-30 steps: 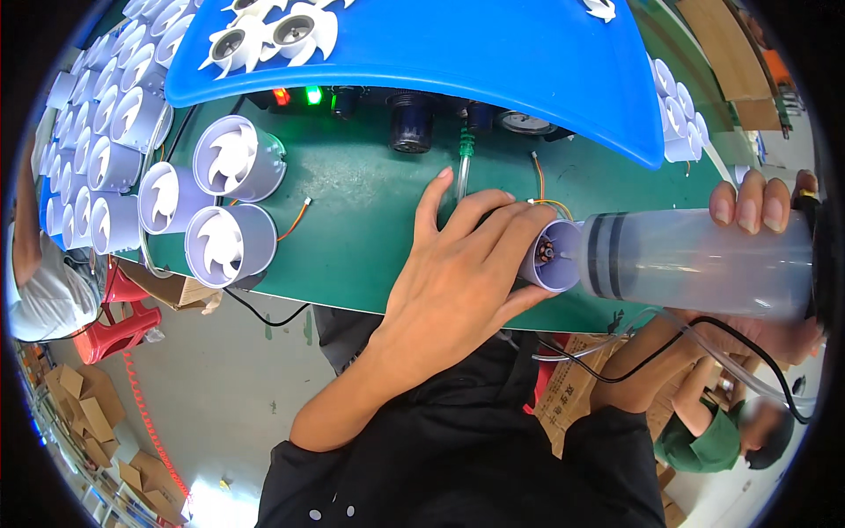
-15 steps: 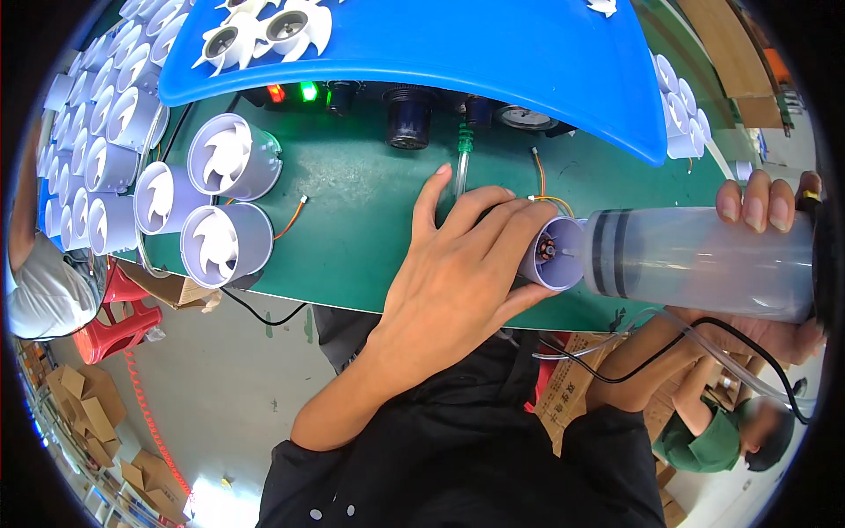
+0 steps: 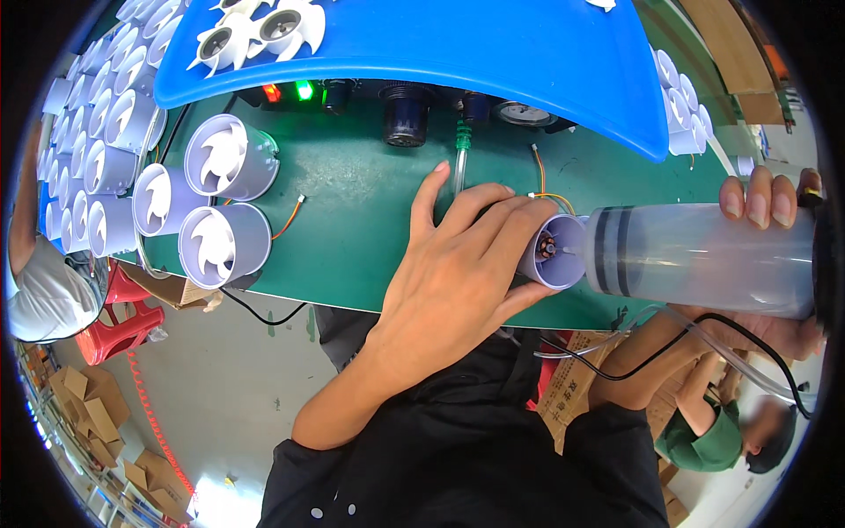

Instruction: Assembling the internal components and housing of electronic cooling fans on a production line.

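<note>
My left hand (image 3: 471, 264) is closed round a small lavender cup-shaped fan housing (image 3: 566, 269) on the green table. Inside the housing a copper-wound motor core (image 3: 547, 246) shows, and thin coloured wires (image 3: 554, 199) with a white plug come out behind it. My right hand (image 3: 764, 201) grips a large translucent syringe barrel (image 3: 695, 260) lying nearly level, with fingers over its top and the palm beneath. The barrel's narrow nozzle points left into the mouth of the housing, close to the motor core. Whether the tip touches the core I cannot tell.
Fan housings with white blades (image 3: 216, 242) stand at the left, with many more stacked beyond. A blue tray (image 3: 422, 44) holding white fan blades (image 3: 282, 33) overhangs a controller with knobs and a gauge. Clear and black tubes (image 3: 748, 370) hang by my right arm. Other people are nearby.
Both hands keep their grip, and the housing and syringe barrel stay almost in place. The whole view has shifted very slightly.
</note>
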Demonstrator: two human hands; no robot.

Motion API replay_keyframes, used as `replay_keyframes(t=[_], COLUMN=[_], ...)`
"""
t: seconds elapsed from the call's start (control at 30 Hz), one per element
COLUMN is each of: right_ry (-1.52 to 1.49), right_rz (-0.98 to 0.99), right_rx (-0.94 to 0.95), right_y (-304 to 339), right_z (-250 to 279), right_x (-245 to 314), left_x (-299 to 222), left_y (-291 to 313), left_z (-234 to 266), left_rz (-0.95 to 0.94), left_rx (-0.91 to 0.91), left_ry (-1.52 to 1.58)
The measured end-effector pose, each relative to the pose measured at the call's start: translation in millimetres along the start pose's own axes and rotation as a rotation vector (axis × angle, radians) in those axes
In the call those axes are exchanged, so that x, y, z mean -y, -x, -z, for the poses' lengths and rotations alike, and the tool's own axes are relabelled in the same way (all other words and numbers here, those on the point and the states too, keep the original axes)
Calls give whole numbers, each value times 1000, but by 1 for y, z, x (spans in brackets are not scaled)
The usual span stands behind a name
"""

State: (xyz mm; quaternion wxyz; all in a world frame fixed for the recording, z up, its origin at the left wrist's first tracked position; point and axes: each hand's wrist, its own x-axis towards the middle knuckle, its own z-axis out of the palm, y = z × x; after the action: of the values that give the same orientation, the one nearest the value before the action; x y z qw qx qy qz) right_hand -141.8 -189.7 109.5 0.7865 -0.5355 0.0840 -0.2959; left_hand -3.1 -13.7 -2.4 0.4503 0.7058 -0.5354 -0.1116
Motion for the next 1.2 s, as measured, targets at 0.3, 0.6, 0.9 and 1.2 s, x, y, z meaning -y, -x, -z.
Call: replay_keyframes(t=[0.3,0.6,0.9,1.2], right_ry=[-69,-17,199,112], right_rz=[127,465,420,426], right_rx=[52,-39,-172,112], right_y=[-4,31,37,34], right_z=[10,65,55,62], right_x=[2,50,35,27], left_x=[-2,-4,-7,-9], left_y=[-2,-1,-2,-2], left_z=[-2,-12,-13,-10], left_rz=[-2,-182,-177,-178], left_rx=[-1,30,48,67], left_ry=[-13,-304,-297,-282])
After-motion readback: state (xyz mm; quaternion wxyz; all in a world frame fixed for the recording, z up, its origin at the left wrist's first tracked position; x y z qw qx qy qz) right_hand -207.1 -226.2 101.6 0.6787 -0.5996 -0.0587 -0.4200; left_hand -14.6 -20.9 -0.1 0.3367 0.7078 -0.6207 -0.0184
